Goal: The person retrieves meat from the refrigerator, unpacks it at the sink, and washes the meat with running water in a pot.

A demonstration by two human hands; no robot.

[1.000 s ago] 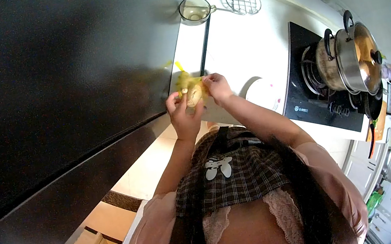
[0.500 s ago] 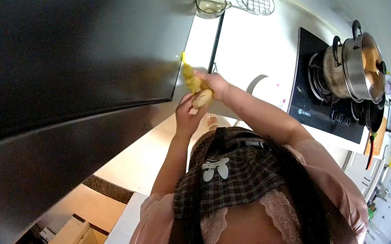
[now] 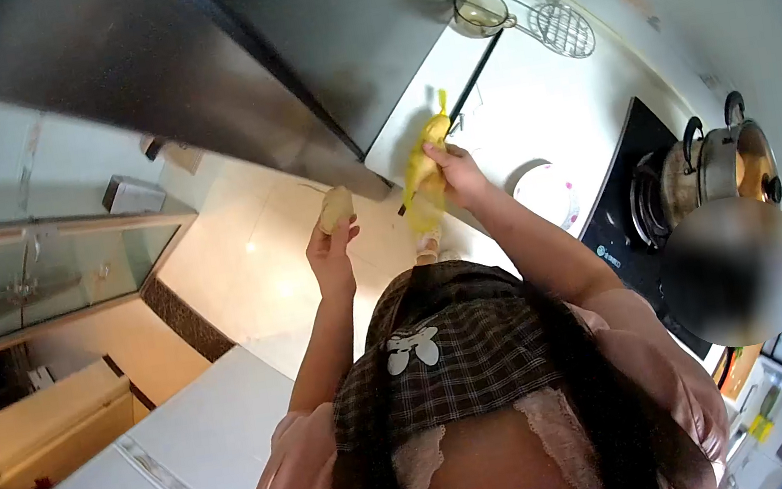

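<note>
My left hand (image 3: 332, 253) is raised on the left over the floor, fingers closed around a pale tan, potato-like root vegetable (image 3: 337, 208). In front of the worktop edge, my right hand (image 3: 462, 175) grips a yellow net bag (image 3: 424, 174) by its middle. The bag's narrow tied end points up and its lower part hangs loose. Lumps show inside its upper part, though I cannot tell how many. A gap separates the two hands.
A white worktop (image 3: 532, 107) holds a glass cup (image 3: 481, 11), a wire rack (image 3: 565, 29) and a white plate (image 3: 546, 196). Pots (image 3: 727, 159) stand on the black stove (image 3: 618, 241) at right. The grey fridge (image 3: 349, 28) rises at upper left.
My left hand has drawn the root vegetable away from the bag to the left. My right hand keeps hold of the bag, now further right. The view has turned, showing more floor.
</note>
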